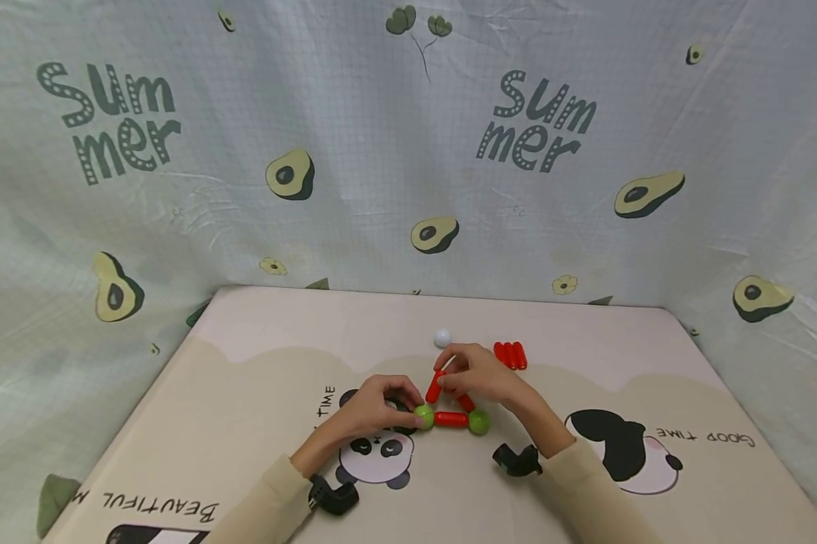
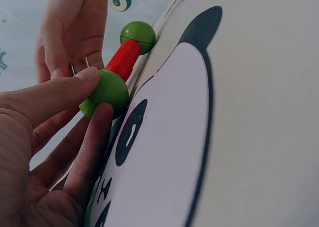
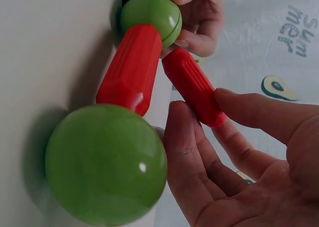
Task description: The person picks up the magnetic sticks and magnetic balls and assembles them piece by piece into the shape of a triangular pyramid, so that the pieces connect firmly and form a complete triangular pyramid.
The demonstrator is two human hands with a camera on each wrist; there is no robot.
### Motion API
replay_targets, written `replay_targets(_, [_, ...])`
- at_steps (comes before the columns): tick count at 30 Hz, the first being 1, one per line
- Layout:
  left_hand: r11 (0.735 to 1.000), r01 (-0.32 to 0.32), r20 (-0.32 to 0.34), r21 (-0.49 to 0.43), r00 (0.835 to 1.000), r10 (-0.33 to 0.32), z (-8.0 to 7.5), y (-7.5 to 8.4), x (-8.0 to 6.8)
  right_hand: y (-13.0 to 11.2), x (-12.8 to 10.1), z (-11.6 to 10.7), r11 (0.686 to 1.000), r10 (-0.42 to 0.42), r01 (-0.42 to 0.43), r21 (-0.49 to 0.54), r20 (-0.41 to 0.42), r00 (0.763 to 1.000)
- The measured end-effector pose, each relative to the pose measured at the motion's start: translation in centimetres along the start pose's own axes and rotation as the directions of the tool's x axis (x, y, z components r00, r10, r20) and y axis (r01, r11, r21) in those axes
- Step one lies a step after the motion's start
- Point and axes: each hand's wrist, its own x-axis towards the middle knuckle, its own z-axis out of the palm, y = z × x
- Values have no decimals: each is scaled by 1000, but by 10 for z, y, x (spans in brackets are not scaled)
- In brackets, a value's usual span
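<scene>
My left hand (image 1: 379, 409) pinches a green ball (image 2: 110, 93) between thumb and fingers. A red ribbed rod (image 1: 451, 419) joins that ball to a second green ball (image 1: 478, 421) on the table. My right hand (image 3: 249, 157) pinches another red rod (image 3: 193, 87) by one end between thumb and fingers. The free end of this rod points at the left-hand ball and looks close to it; whether they touch, I cannot tell. Beneath my right hand another red rod (image 1: 465, 402) shows in the head view, partly covered by the fingers.
Beyond my hands on the table (image 1: 258, 423) sits a white ball (image 1: 442, 338). Several red rods (image 1: 510, 355) lie side by side to its right. A printed curtain (image 1: 354, 98) hangs behind the table's far edge. Black wrist devices (image 1: 333, 496) show by both sleeves.
</scene>
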Motion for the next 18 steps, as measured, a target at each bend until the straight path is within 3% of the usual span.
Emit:
replay_targets(12, [1000,-4,4,-9,1000,4,1,0,0,2,0,3,999,-10,10,-32,-6,1000])
replay_targets(18, [1000,-10,4,2,1000,10,0,-1,0,3,-3,-5,998,0,-5,-66,-76,997])
